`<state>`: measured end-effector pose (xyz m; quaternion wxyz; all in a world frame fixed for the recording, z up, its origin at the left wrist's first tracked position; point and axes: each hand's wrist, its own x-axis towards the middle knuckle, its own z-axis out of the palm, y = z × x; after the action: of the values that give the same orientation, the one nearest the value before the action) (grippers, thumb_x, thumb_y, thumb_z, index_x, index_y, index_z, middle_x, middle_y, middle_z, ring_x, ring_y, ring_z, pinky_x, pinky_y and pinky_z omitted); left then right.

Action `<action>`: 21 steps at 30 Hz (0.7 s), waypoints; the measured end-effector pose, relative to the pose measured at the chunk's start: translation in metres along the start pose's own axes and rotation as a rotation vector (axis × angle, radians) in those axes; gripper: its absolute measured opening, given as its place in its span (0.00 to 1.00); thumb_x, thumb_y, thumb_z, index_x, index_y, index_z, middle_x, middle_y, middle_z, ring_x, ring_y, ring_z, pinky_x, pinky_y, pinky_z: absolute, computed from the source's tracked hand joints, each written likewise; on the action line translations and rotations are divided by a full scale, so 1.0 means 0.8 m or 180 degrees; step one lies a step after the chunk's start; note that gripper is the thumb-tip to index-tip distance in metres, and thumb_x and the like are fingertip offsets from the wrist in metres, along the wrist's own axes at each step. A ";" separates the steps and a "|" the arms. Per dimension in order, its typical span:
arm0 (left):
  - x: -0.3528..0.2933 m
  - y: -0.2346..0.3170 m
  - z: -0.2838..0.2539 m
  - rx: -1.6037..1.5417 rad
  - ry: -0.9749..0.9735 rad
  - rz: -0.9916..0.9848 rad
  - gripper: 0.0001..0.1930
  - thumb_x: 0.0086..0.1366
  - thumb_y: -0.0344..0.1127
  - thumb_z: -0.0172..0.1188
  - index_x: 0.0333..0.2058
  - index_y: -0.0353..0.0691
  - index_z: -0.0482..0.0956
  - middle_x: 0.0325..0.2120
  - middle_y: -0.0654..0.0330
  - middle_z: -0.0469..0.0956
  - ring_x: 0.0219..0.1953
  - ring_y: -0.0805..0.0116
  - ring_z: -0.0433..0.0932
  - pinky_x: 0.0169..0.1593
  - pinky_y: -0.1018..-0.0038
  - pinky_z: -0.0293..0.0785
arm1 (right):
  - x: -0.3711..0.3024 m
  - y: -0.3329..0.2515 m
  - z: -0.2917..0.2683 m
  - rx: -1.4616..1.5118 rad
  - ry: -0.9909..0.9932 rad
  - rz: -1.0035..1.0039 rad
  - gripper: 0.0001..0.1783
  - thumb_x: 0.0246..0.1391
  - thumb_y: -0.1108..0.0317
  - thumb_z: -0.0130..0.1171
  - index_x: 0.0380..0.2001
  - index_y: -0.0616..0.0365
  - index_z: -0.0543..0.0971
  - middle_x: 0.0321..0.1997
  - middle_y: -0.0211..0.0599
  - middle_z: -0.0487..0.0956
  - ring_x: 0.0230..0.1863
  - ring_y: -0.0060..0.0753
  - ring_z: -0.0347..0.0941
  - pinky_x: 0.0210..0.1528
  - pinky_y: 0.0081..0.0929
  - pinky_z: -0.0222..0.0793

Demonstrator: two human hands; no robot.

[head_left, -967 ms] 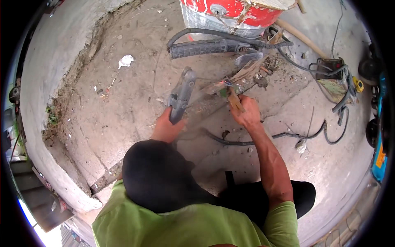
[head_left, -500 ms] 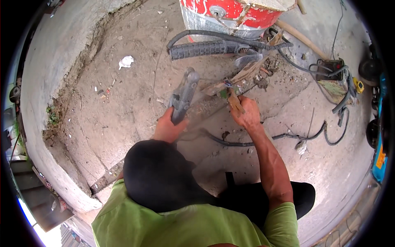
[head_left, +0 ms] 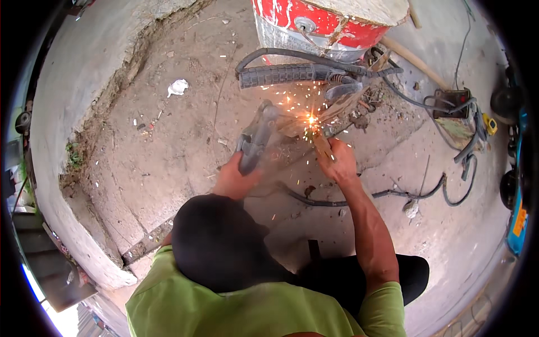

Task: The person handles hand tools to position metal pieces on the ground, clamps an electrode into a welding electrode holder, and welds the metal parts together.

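My left hand point(head_left: 236, 177) is closed around the lower end of a dusty grey metal part point(head_left: 257, 136), which stands tilted over the ground. Most of my left forearm is hidden behind a dark rounded shape. My right hand point(head_left: 343, 162) grips a brass-coloured clamp point(head_left: 323, 149) that points up and to the left. A bright spark burst point(head_left: 311, 119) glows at the clamp's tip, just right of the grey part's upper end. The glare hides what touches what there; small sparks scatter around it.
Beyond the sparks lie a ribbed black bar point(head_left: 275, 76) and a looped black hose, in front of a red and white bucket point(head_left: 306, 25). A small box with cables point(head_left: 452, 104) sits at the right. A black cable point(head_left: 359, 203) crosses the ground near my right forearm.
A bright burst and flying sparks have appeared at the clamp's tip. Both hands keep their grips and have hardly moved; the whole view has shifted slightly.
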<state>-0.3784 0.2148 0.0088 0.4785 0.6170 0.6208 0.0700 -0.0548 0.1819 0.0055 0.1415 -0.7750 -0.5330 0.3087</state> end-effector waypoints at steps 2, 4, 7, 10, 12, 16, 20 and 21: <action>-0.004 0.015 -0.002 -0.0223 -0.0030 0.0174 0.22 0.65 0.34 0.74 0.54 0.33 0.78 0.35 0.60 0.82 0.32 0.74 0.78 0.38 0.71 0.77 | 0.002 0.012 0.008 -0.0159 0.0013 0.0043 0.20 0.59 0.53 0.62 0.34 0.61 0.84 0.31 0.62 0.84 0.38 0.69 0.82 0.41 0.54 0.79; -0.010 0.028 -0.010 -0.0498 -0.0094 0.0163 0.25 0.64 0.36 0.73 0.57 0.33 0.77 0.40 0.53 0.84 0.40 0.63 0.82 0.46 0.66 0.78 | 0.002 0.010 0.013 -0.0040 0.0024 0.0057 0.18 0.59 0.55 0.62 0.34 0.62 0.84 0.33 0.62 0.84 0.39 0.68 0.82 0.41 0.53 0.79; -0.007 -0.010 -0.009 -0.0774 -0.0082 0.0467 0.25 0.64 0.34 0.70 0.58 0.34 0.76 0.42 0.49 0.86 0.47 0.55 0.85 0.53 0.61 0.79 | 0.004 0.025 0.031 -0.0455 -0.0120 0.0397 0.16 0.59 0.57 0.62 0.37 0.60 0.84 0.37 0.61 0.85 0.43 0.62 0.84 0.45 0.52 0.80; -0.001 0.016 0.003 -0.1143 -0.0344 0.0173 0.26 0.64 0.35 0.72 0.58 0.34 0.76 0.42 0.50 0.86 0.46 0.57 0.85 0.53 0.62 0.80 | 0.000 0.147 0.072 -0.2361 0.0852 -0.1859 0.19 0.59 0.54 0.60 0.39 0.61 0.84 0.37 0.59 0.85 0.42 0.63 0.84 0.46 0.53 0.81; -0.008 0.010 -0.008 -0.1306 -0.0398 -0.0141 0.26 0.63 0.35 0.73 0.58 0.34 0.76 0.41 0.50 0.86 0.45 0.58 0.85 0.52 0.62 0.80 | 0.010 0.114 0.078 -0.1504 0.0433 -0.1291 0.20 0.60 0.51 0.59 0.42 0.57 0.85 0.40 0.56 0.86 0.41 0.63 0.83 0.46 0.53 0.81; -0.008 0.016 0.000 -0.0901 -0.0241 0.0254 0.20 0.71 0.29 0.68 0.57 0.35 0.73 0.36 0.59 0.83 0.34 0.73 0.81 0.39 0.73 0.79 | 0.008 0.115 0.083 -0.1186 0.0458 -0.0998 0.25 0.63 0.45 0.58 0.50 0.51 0.85 0.48 0.50 0.86 0.45 0.56 0.83 0.51 0.55 0.80; -0.016 0.044 -0.005 -0.1758 -0.0339 0.0085 0.28 0.64 0.33 0.71 0.61 0.35 0.75 0.46 0.55 0.85 0.46 0.64 0.84 0.52 0.63 0.80 | 0.006 0.117 0.080 -0.0791 0.0621 -0.1089 0.26 0.63 0.44 0.59 0.49 0.56 0.84 0.44 0.55 0.86 0.46 0.60 0.83 0.49 0.55 0.80; -0.012 0.006 -0.005 -0.1234 0.0010 0.0116 0.24 0.63 0.33 0.72 0.56 0.35 0.76 0.40 0.57 0.83 0.40 0.67 0.82 0.46 0.66 0.79 | 0.008 0.073 0.069 -0.0454 0.0329 -0.0894 0.26 0.62 0.46 0.60 0.45 0.59 0.84 0.41 0.59 0.85 0.44 0.64 0.82 0.48 0.56 0.79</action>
<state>-0.3802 0.2101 0.0189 0.5861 0.5243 0.5852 0.1979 -0.0448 0.1586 -0.0710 0.1551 -0.7158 -0.6486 0.2070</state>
